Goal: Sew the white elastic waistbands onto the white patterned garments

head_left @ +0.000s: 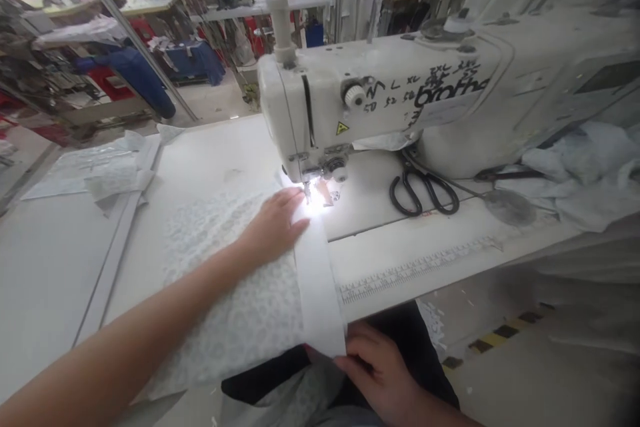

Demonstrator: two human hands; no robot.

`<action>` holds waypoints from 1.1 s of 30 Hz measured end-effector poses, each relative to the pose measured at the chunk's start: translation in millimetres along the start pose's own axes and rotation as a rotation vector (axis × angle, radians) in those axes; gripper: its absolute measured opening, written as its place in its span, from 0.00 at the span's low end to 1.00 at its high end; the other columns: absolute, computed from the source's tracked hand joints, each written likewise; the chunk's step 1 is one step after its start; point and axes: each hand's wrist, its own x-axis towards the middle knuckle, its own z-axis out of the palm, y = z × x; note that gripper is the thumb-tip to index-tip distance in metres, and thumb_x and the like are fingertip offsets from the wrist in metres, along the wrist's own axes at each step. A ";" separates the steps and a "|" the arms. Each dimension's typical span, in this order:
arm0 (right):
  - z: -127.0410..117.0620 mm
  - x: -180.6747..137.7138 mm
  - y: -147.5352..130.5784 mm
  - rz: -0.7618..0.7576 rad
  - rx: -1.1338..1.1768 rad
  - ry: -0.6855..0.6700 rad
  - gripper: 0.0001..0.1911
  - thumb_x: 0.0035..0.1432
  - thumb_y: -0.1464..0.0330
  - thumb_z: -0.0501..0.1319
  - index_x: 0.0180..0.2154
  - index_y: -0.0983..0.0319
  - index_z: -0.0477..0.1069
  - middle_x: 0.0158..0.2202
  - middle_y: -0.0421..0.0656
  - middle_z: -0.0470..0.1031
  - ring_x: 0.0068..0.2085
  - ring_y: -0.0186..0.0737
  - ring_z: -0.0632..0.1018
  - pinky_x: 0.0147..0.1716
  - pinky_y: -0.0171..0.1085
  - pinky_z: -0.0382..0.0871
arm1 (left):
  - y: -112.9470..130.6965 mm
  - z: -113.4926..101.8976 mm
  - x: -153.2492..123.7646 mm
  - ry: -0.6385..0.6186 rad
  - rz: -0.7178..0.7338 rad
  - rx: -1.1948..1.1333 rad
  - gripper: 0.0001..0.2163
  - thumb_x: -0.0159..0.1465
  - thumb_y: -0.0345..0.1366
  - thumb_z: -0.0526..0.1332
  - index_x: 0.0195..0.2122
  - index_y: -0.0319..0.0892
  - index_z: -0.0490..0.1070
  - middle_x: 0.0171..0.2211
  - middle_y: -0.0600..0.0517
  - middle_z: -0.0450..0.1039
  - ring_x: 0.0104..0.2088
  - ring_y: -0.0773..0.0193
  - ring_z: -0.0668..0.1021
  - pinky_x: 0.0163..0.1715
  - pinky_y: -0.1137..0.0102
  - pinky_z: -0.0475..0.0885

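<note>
A pale grey leopard-print fabric (pixel 260 307) lies on the sewing table, with a plain white strip (pixel 320 287) along its right edge. The strip runs up under the lit needle area of a white sewing machine (pixel 300 107). Close to the presser foot (pixel 307 192), my left hand (pixel 275 223) rests on the fabric with fingers stretched out, pressing it to the table. At the table's front edge, my right hand (pixel 375 367) pinches the lower right corner of the white strip. Part of the fabric hangs below the edge toward my lap.
Black-handled scissors (pixel 424 192) lie right of the needle. A printed ruler scale (pixel 420 270) runs along the table front. Crumpled white cloth (pixel 585 167) sits under the machine's right end. Fabric pieces (pixel 115 167) lie at the left. Other sewing stations (pixel 260 7) stand behind.
</note>
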 end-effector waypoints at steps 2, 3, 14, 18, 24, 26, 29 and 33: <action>2.1 -3.4 0.8 0.031 0.035 0.028 0.07 0.57 0.73 0.56 0.27 0.63 0.69 0.28 0.42 0.69 0.31 0.35 0.71 0.30 0.32 0.65 | 1.7 -2.6 -5.9 0.001 -0.012 -0.003 0.23 0.65 0.43 0.48 0.57 0.34 0.57 0.60 0.44 0.54 0.61 0.56 0.55 0.61 0.60 0.53; 2.7 -5.5 1.1 0.048 0.050 0.034 0.07 0.57 0.73 0.56 0.27 0.63 0.69 0.28 0.42 0.68 0.31 0.35 0.71 0.30 0.33 0.65 | 3.7 -3.7 -14.2 0.006 -0.039 -0.002 0.24 0.65 0.44 0.47 0.58 0.34 0.55 0.61 0.44 0.52 0.62 0.56 0.53 0.61 0.59 0.53; -4.4 -17.9 -12.9 0.124 -0.010 0.101 0.10 0.57 0.72 0.56 0.23 0.63 0.62 0.23 0.37 0.62 0.26 0.31 0.65 0.26 0.31 0.59 | -31.3 -0.5 -99.7 0.091 -0.342 0.165 0.27 0.64 0.48 0.44 0.58 0.34 0.56 0.60 0.42 0.53 0.62 0.53 0.53 0.60 0.55 0.52; -4.4 -18.0 -15.5 0.119 -0.027 0.110 0.10 0.57 0.72 0.55 0.23 0.62 0.61 0.24 0.38 0.62 0.27 0.32 0.66 0.26 0.31 0.60 | -38.0 -4.6 -89.4 0.071 -0.320 0.167 0.24 0.65 0.46 0.45 0.58 0.36 0.55 0.60 0.43 0.53 0.62 0.54 0.53 0.60 0.56 0.53; -3.7 -16.2 -16.0 0.089 -0.065 0.123 0.11 0.57 0.72 0.55 0.23 0.62 0.59 0.25 0.38 0.63 0.27 0.32 0.67 0.26 0.31 0.61 | -46.5 -6.1 -88.2 0.080 -0.267 0.142 0.23 0.65 0.47 0.46 0.59 0.43 0.53 0.61 0.47 0.53 0.63 0.54 0.52 0.60 0.54 0.53; -3.0 -16.0 -15.2 0.076 -0.084 0.129 0.12 0.57 0.72 0.55 0.22 0.62 0.57 0.24 0.37 0.62 0.26 0.31 0.66 0.25 0.31 0.60 | -48.5 -6.5 -88.0 0.062 -0.277 0.140 0.23 0.65 0.47 0.46 0.60 0.44 0.51 0.61 0.48 0.52 0.63 0.54 0.51 0.60 0.54 0.52; -4.1 -16.0 -14.0 0.053 -0.141 0.113 0.11 0.56 0.73 0.56 0.23 0.62 0.58 0.22 0.36 0.61 0.24 0.31 0.65 0.24 0.30 0.60 | -52.2 -8.7 -86.3 0.029 -0.295 0.136 0.24 0.66 0.47 0.45 0.60 0.41 0.50 0.62 0.48 0.50 0.63 0.54 0.50 0.61 0.53 0.52; -13.5 -14.2 -12.1 -0.110 -0.243 -0.049 0.06 0.59 0.74 0.54 0.40 0.64 0.66 0.29 0.41 0.70 0.29 0.34 0.70 0.29 0.32 0.66 | -56.7 -11.6 -83.0 0.017 -0.256 0.106 0.26 0.65 0.48 0.46 0.61 0.42 0.50 0.62 0.49 0.50 0.63 0.50 0.51 0.60 0.50 0.52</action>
